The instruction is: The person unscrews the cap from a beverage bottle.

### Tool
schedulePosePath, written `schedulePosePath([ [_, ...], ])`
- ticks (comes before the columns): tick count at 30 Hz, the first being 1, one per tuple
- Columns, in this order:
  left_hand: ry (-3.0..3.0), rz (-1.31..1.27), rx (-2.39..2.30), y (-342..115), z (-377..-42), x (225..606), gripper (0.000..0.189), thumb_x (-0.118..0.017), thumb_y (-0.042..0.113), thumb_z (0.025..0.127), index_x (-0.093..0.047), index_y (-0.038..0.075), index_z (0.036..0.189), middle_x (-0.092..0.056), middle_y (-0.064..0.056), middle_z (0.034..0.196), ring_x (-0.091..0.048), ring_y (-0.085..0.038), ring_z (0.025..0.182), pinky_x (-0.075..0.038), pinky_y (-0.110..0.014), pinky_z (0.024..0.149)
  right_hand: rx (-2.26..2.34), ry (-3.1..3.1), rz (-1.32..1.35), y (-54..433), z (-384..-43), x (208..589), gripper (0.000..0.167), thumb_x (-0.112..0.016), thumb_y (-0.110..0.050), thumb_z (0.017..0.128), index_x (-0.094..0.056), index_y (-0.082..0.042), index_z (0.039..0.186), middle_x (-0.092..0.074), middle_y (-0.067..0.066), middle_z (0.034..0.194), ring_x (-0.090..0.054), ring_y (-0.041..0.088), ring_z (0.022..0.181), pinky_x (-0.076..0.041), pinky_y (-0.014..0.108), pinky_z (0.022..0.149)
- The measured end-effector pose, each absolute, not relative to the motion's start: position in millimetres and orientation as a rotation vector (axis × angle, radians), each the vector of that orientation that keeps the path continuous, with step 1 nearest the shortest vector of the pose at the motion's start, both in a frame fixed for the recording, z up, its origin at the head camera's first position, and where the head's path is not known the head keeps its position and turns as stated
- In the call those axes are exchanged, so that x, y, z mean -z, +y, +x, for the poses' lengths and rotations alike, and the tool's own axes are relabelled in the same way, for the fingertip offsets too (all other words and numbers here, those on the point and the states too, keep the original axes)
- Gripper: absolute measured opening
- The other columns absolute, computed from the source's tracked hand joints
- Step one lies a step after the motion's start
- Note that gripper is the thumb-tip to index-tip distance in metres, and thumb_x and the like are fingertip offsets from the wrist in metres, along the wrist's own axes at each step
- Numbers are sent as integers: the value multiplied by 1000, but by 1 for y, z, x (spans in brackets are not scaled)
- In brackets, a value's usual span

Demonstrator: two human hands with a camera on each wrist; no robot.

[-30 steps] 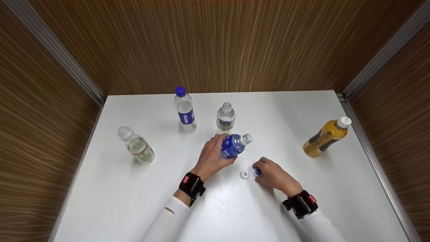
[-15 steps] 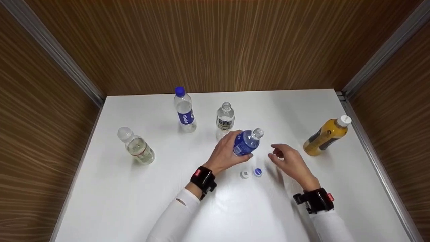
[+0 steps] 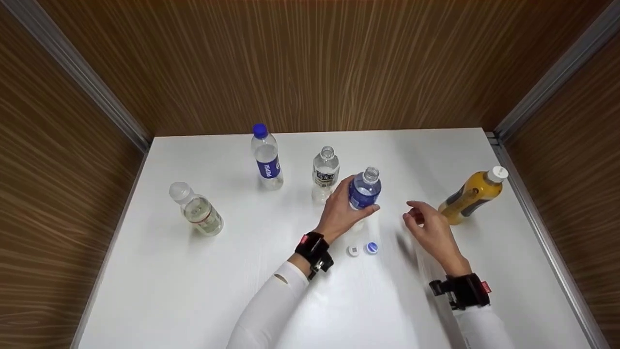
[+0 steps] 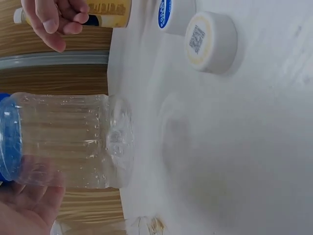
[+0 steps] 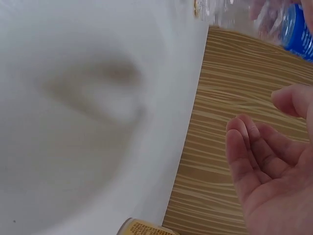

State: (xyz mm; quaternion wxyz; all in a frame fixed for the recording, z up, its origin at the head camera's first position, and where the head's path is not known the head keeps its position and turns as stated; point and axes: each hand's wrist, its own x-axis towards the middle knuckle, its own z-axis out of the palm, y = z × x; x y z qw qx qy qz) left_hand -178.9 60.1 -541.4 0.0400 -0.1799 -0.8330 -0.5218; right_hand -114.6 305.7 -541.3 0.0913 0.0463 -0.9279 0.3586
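Note:
My left hand (image 3: pixel 339 213) grips a clear bottle with a blue label (image 3: pixel 364 195) around its middle. The bottle has no cap and stands nearly upright; whether its base (image 4: pixel 117 142) touches the table cannot be told. On the table in front of it lie two loose caps: a white cap with a printed square code (image 4: pixel 211 43) and a white cap with a blue top (image 3: pixel 372 248). My right hand (image 3: pixel 433 232) hovers to the right with fingers loosely bent and nothing in them. The orange drink bottle with a white cap (image 3: pixel 471 195) is right behind that hand.
An uncapped clear bottle (image 3: pixel 325 170) stands just left of the held one. Farther left are a blue-capped Pepsi bottle (image 3: pixel 267 160) and a pale-liquid bottle with a whitish cap (image 3: pixel 201 213). Wood-grain panels (image 3: pixel 310 68) enclose the white table (image 3: pixel 193 291).
My right hand has let go of the blue-topped cap on the table and moved right, away from it. My left hand has carried the blue-labelled bottle right and back, turning it more upright.

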Motion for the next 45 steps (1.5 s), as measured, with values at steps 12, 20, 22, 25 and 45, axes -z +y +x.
schedulePosePath([
  [12,-2608,-319,1621,86,-188,548,95,-93,44,74,-46,8,148,-60,-10,141,-59,-25,129,-46,-39,108,-1050,-2748,181,304,-114,544,35,-72,-6,94,-66,5,127,-70,11,96,-66,21,85,-57,32,75],
  [20,-2657,-244,1570,87,-194,556,92,-93,42,75,-47,7,147,-61,-10,139,-61,-25,126,-48,-38,107,-1040,-2756,183,304,-114,544,35,-72,-7,95,-66,5,127,-70,11,97,-66,22,87,-57,36,78],
  [22,-2657,-237,1559,87,-195,556,92,-92,41,76,-46,6,147,-61,-10,138,-61,-25,126,-48,-39,106,-1040,-2752,179,304,-114,544,35,-72,-7,95,-66,5,127,-70,11,97,-67,22,88,-57,40,79],
  [25,-2654,-266,1556,88,-195,557,93,-92,39,76,-45,4,148,-60,-12,139,-60,-26,127,-48,-39,106,-1044,-2744,175,304,-113,545,35,-72,-8,94,-67,5,126,-71,11,98,-68,23,89,-57,44,81],
  [45,-2797,-418,1409,22,-160,560,83,-69,64,91,-48,11,152,-52,-11,152,-52,-30,137,-44,-45,111,-1084,-2744,193,302,-114,545,34,-72,-8,95,-67,6,125,-71,15,102,-68,27,91,-58,47,82],
])
